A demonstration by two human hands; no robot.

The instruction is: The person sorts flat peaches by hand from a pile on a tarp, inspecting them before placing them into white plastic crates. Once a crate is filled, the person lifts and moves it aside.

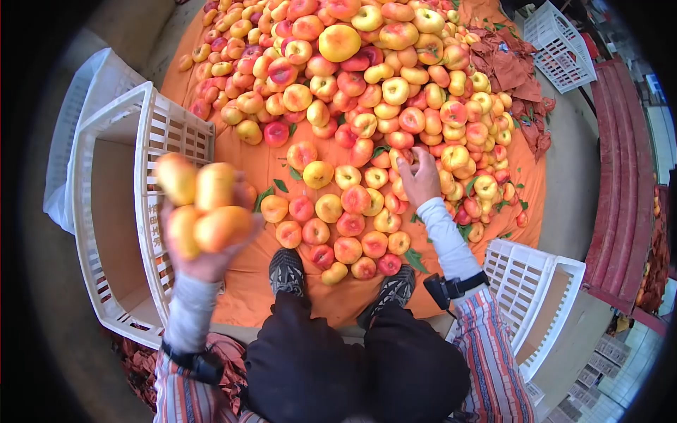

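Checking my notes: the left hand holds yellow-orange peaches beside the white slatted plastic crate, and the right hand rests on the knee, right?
Not quite. In the head view the right hand reaches into the heap of red and yellow peaches on the orange cloth, not the knee. The left hand does hold yellow-orange peaches beside the white slatted plastic crate.

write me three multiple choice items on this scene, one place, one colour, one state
1. Where does the crate by the left hand stand? A) left of the pile B) on the pile C) behind the person
2. What colour is the cloth? A) blue B) orange C) white
3. What is the left hand doing? A) lying open B) gripping the crate C) holding peaches
1 A: its wall borders the cloth's left edge. 2 B: orange shows between the fruit. 3 C: it cups several peaches.
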